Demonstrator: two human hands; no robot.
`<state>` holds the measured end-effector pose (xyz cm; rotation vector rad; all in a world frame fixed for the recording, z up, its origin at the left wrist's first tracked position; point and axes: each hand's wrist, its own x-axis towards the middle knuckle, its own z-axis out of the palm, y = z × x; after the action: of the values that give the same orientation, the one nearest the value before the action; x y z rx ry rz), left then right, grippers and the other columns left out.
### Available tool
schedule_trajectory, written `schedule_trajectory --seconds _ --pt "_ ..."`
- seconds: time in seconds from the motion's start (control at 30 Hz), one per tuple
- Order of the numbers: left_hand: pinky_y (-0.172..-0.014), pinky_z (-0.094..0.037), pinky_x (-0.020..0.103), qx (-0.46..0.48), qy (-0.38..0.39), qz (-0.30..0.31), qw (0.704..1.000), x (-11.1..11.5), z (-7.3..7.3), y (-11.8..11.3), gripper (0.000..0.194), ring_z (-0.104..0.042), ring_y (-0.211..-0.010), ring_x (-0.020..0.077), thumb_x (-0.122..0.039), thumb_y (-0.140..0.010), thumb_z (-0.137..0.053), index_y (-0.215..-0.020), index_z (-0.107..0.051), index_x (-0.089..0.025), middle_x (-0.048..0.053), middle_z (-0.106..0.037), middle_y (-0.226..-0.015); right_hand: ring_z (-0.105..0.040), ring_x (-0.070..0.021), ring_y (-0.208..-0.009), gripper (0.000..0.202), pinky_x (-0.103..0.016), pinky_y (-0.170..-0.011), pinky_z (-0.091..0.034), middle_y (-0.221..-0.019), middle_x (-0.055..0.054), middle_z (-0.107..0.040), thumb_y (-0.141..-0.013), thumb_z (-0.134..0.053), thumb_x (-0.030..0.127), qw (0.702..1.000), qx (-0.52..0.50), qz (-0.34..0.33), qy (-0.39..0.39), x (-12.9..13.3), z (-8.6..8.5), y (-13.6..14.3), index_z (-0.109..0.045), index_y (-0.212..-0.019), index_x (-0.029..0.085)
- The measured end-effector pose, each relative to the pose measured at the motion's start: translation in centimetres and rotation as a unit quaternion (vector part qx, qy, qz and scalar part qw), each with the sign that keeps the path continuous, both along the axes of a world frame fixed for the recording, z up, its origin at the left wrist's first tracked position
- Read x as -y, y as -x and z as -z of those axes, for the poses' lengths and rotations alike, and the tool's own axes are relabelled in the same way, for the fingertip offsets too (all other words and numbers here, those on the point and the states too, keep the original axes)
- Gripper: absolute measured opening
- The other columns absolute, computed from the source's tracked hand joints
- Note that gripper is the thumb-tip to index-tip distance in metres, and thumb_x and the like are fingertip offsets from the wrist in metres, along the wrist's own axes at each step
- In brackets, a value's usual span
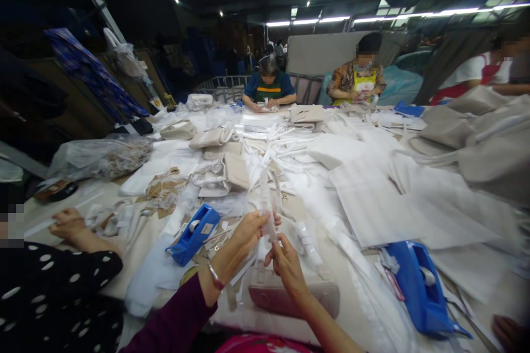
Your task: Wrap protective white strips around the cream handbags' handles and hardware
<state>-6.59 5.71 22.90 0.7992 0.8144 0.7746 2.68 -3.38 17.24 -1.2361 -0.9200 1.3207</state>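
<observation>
- Strip [270,225]: thin, translucent, plastic-looking, faintly shiny
- Handbag base [292,299]: mauve, smooth and leather-like, with a soft sheen
- Left tape dispenser [194,236] and right tape dispenser [417,287]: blue hard plastic, smooth, lightly glossy
- Bulging bag [103,155]: clear plastic film, crinkled and shiny
- Beige bag [237,170]: smooth, leather-like, mostly matt
- Polka-dot sleeve [62,270]: soft cloth, matt
- Purple sleeve [176,317]: matt cloth
- White sheets [408,209]: flat, smooth, matt; whether paper or cloth is unclear
</observation>
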Motion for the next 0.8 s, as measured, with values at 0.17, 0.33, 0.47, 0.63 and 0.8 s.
schedule_trajectory --seconds 0.17,0.33,0.47,0.63,0.8 --pt "-0.076 -0.053 0.034 -0.049 -0.021 -0.04 0.998 -0.2 0.6 0.8 0.031 -0.067 -0.073 0.0211 -0.033 -0.065 -0.078 -0.08 -0.068 -0.008 0.013 -0.071 -0.081 -0.055 -0.0166 -0.063 0.033 -0.028 -0.057 -0.045 -0.08 -0.004 -0.064 -0.085 -0.048 0.05 0.987 0.138 0.066 -0.047 0.2 -0.3 -2.2 -0.059 -0.096 0.021" --pt "-0.081 -0.052 0.037 -0.019 -0.07 -0.108 0.992 -0.9 0.4 0.6 0.034 -0.068 -0.081 0.0223 -0.037 -0.069 -0.076 -0.088 -0.068 -0.01 0.012 -0.072 -0.087 -0.053 -0.0169 -0.058 0.04 -0.029 -0.052 -0.043 -0.068 -0.005 -0.059 -0.08 -0.052 0.056 0.991 0.099 0.077 0.04 -0.1 -0.7 -4.1 -0.066 -0.082 0.018" --pt "-0.08 -0.052 0.033 -0.024 -0.068 -0.097 0.993 0.3 0.7 -0.3 0.03 -0.066 -0.08 0.019 -0.033 -0.069 -0.076 -0.089 -0.07 -0.011 0.01 -0.072 -0.088 -0.037 -0.0078 -0.037 0.045 -0.021 -0.036 -0.03 -0.055 0.0 -0.053 -0.078 -0.052 0.06 0.977 -0.116 0.013 0.181 -2.4 -0.6 -4.7 -0.061 -0.08 0.016" --pt "-0.077 -0.052 0.03 -0.015 -0.042 -0.074 0.996 1.4 0.6 -0.7 0.029 -0.065 -0.079 0.0183 -0.032 -0.069 -0.074 -0.089 -0.072 -0.011 0.009 -0.072 -0.087 -0.037 -0.0072 -0.034 0.016 -0.019 -0.034 -0.026 -0.047 0.004 -0.051 -0.067 -0.062 0.031 0.986 -0.056 0.006 0.156 -5.6 -2.2 -5.7 -0.055 -0.068 0.017" --pt "-0.07 -0.054 0.032 0.024 0.002 -0.084 0.996 1.0 -0.3 -0.2 0.035 -0.066 -0.077 0.0187 -0.031 -0.069 -0.073 -0.1 -0.068 -0.015 0.008 -0.07 -0.098 -0.04 -0.0097 -0.036 0.019 -0.021 -0.041 -0.03 -0.044 0.004 -0.054 -0.073 -0.054 0.025 0.98 0.192 -0.059 -0.011 -6.2 -3.6 -6.0 -0.068 -0.085 0.019"
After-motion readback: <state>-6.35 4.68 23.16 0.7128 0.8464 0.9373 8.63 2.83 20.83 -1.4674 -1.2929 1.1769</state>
